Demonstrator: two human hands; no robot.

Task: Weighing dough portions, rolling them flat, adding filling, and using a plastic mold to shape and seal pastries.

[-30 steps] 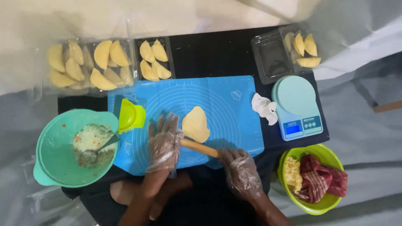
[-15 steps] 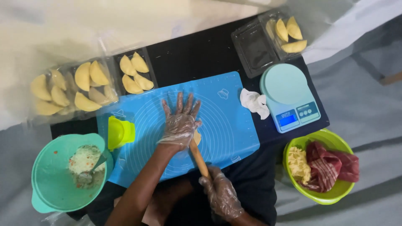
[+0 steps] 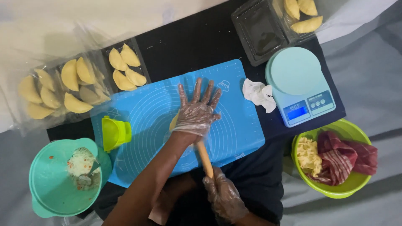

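The left hand [image 3: 196, 112] is pressing flat, fingers spread, on the rolling pin [image 3: 204, 157], which is pointing back toward the right hand [image 3: 224, 196] gripping its near end.

A black table [image 3: 209, 37] fills the middle of the view, seen from straight above. Beyond the table's far edge lies a pale cream surface [image 3: 83, 21], softly blurred, with light falling evenly across it and faint shadows near the table's rim. To the right of the table, grey floor [image 3: 368, 83] spreads out, crossed by a darker diagonal line. At the table's far right corner a white sheet [image 3: 356, 16] overlaps the grey. To the left of the table and below its near edge the floor is the same dull grey [image 3: 16, 167]. The light is soft and diffuse, with no hard shadows.
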